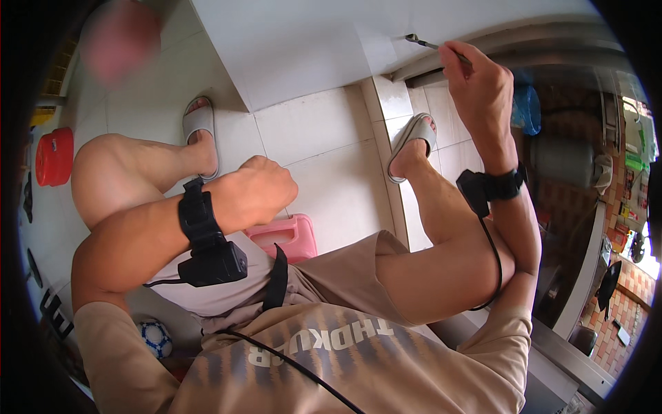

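Note:
Pinched in my right hand (479, 86) is a slim brush (424, 43) with a dark handle and a small dark tip. The tip is at the lower part of a smooth white panel (296, 52); whether it touches the surface I cannot tell. My left hand (256, 193) hovers over my lap, fingers curled into a fist with the back of the hand upward. The inside of that fist is hidden, so anything in it does not show. Each wrist wears a black strap with a small black box.
Below my left hand is a pink plastic stool (303, 238). A red plastic stool (55, 157) and a blue-white ball (155, 338) are at left. A raised tiled ledge (387, 103) runs between my feet. At right are a metal-framed glass pane and a blue plastic bag (527, 110).

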Available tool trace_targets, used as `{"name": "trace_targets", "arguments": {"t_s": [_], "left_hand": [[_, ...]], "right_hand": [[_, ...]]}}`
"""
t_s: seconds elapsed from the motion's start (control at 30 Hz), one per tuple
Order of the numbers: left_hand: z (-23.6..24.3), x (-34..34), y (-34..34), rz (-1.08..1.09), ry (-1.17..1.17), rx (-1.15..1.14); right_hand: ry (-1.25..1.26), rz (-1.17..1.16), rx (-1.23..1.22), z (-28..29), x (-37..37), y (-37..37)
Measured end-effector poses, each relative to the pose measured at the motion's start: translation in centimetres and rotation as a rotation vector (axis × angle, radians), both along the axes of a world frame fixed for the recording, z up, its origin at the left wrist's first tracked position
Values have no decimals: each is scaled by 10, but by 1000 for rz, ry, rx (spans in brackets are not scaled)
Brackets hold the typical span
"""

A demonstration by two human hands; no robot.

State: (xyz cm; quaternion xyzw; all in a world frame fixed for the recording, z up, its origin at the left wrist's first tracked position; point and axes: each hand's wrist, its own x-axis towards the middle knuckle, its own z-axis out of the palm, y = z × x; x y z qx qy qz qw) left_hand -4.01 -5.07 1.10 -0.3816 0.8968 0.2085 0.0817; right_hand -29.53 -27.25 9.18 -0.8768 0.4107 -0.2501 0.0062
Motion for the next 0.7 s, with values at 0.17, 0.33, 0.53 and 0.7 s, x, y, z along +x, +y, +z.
{"name": "trace_targets", "arguments": {"t_s": [0.17,0.33,0.53,0.7], "left_hand": [[-9,3,4,11,167,-123],[-4,-1,1,2,98,-119],[-7,3,6,27,79,-107],[-9,-2,3,25,51,-97]], "right_hand": [[197,-16,-38,-36,-28,-28],[116,-125,1,-29,-34,-38],[-17,-122,-41,-20,-24,-26],[180,-45,-116,-34,-29,-33]]}}
